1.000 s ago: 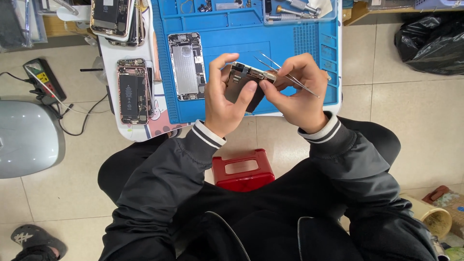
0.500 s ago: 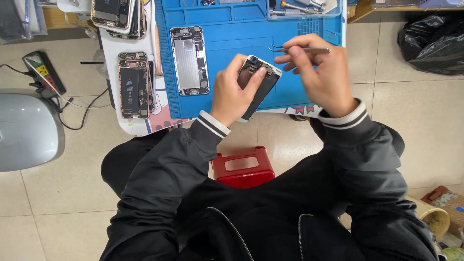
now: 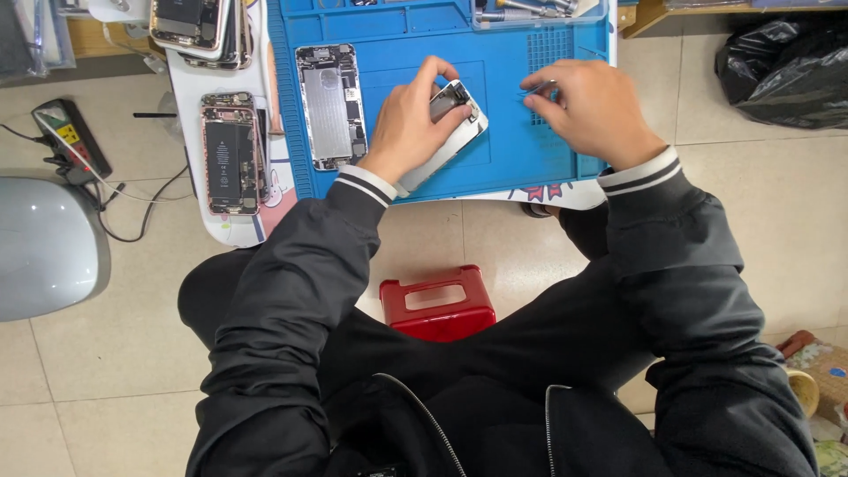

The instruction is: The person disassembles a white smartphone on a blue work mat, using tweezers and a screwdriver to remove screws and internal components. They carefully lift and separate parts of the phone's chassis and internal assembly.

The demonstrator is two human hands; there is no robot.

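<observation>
**Phone in pieces on the blue mat**

Pale floor tiles frame our low worktable [image 3: 231, 231], where a blue repair mat [image 3: 512, 159] covers most of the top. We sit over it in a dark jacket, and a red plastic stool [image 3: 437, 307] shows between our knees.

Our left hand [image 3: 411, 124] presses a phone's detached screen panel [image 3: 446, 132] flat against the mat, fingers curled over its upper end and thumb along its side, a grip that appears meant to stop the part sliding. Our right hand [image 3: 587, 110] rests just beside it on the mat's gridded corner, fingertips pinched narrow on a slim metal tool, probably tweezers [image 3: 541, 88]; what the tips carry, if anything, is too small to tell.

An opened phone body [image 3: 331, 106] lies face up to the left of the panel, clear of both hands, its insides exposed for reach. A second opened phone [image 3: 231, 152], battery showing, sits off the mat on the white table edge, and more handsets [image 3: 190, 26] are stacked above it. A tool tray [image 3: 539, 11] lines the mat's far edge. A meter with leads [image 3: 69, 140] lies on the floor by a grey domed object [image 3: 44, 247], and a black rubbish bag [image 3: 786, 66] slumps to the right.
</observation>
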